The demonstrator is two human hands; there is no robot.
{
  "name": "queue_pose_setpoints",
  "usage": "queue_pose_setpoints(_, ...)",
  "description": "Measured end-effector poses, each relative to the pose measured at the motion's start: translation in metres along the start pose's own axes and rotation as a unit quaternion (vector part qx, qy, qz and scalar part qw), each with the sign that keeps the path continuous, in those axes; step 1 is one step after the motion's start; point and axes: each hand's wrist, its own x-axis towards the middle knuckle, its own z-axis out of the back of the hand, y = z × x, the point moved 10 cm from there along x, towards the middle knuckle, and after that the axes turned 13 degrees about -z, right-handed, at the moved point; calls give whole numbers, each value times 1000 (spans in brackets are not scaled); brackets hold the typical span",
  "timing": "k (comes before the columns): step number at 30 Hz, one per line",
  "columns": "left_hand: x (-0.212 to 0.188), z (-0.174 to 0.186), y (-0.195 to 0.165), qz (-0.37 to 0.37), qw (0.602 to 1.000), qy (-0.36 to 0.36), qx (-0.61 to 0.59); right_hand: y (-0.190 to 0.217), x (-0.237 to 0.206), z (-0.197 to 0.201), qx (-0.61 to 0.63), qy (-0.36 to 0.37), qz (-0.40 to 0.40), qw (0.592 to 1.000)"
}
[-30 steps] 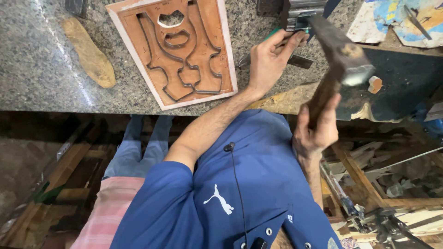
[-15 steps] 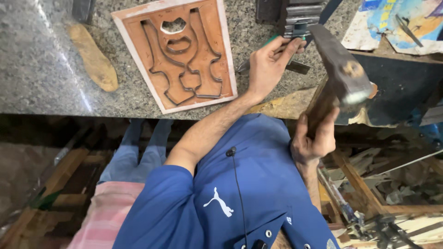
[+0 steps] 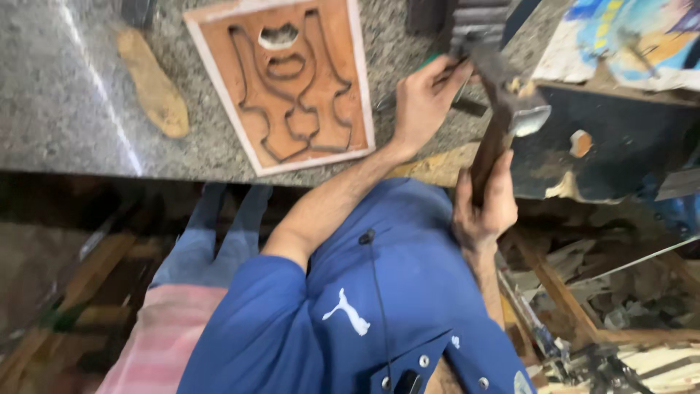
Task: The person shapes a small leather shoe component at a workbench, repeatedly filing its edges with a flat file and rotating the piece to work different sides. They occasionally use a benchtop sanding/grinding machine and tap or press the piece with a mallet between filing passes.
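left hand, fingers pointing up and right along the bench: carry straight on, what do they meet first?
Probably the dark ribbed metal block at the top edge, just past the left hand and the thin tool its fingers pinch. The hammer head sits close beside; depth is unclear.

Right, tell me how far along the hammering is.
Done: nothing I can confirm; the cutting die board lies untouched on the stone bench. In hand: the right hand holds the hammer raised, while the left hand steadies a small tool at the bench edge. Left: the blow itself; the workpiece is hidden.
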Motion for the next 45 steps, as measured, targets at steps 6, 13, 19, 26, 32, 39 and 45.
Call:
queue_pose_setpoints(6, 1, 0, -7, -21, 1000, 5, -3, -5, 8, 3, 33, 13, -73, 997)
queue_pose_setpoints(13, 3, -5, -3, 19, 995, 38, -95, -21, 9, 22, 84, -24, -15, 996)
queue_pose_setpoints(19, -11, -14, -29, 54, 968, 129, -209, -113, 20, 24, -221, -43, -16, 974)
queue_pose_setpoints(26, -51, -48, -63, 160, 921, 272, -230, -132, 14, 26, -181, -14, 8, 983)
queue_pose_setpoints(32, -94, -88, -79, 250, 847, 419, -209, -36, 18, 88, 42, -24, 137, 989)
queue_pose_setpoints(39, -136, -120, -64, 360, 732, 548, -185, -32, 14, 125, 128, 71, 202, 968)
queue_pose_setpoints(45, -127, -147, -43, 200, 892, 324, -243, -90, 14, 148, 137, -15, 181, 974)
